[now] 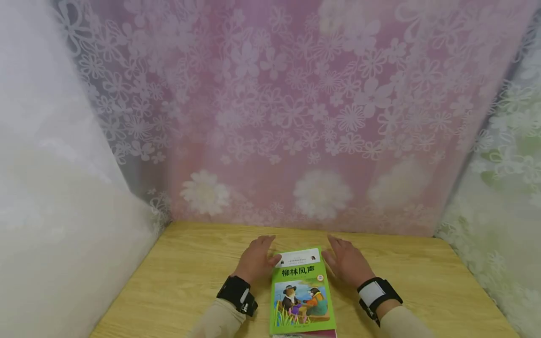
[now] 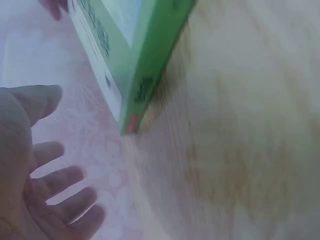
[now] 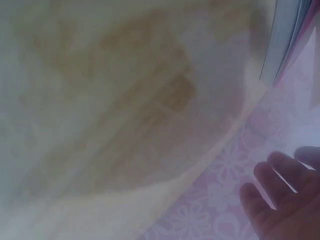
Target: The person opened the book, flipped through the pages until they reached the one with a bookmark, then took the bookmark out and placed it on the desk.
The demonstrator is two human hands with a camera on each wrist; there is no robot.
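A green paperback book (image 1: 301, 277) with Chinese lettering and two cartoon animals on its cover lies on the table in the head view. A magenta edge shows beneath its lower right corner. My left hand (image 1: 253, 263) is just left of the book, its fingers loosely extended. On the other side, my right hand (image 1: 348, 265) is held in much the same way. The left wrist view shows the green spine of the book (image 2: 142, 85) and a gap between it and my left hand (image 2: 30, 170). Page edges of the book (image 3: 287, 42) appear above my right hand (image 3: 290, 200).
The wooden table (image 1: 190, 272) runs back to a pink floral curtain (image 1: 262, 141). A pale sheet (image 1: 63, 188) hangs at the left, and a whitish-green floral one (image 1: 507, 211) at the right. Black straps (image 1: 237, 295) circle both wrists.
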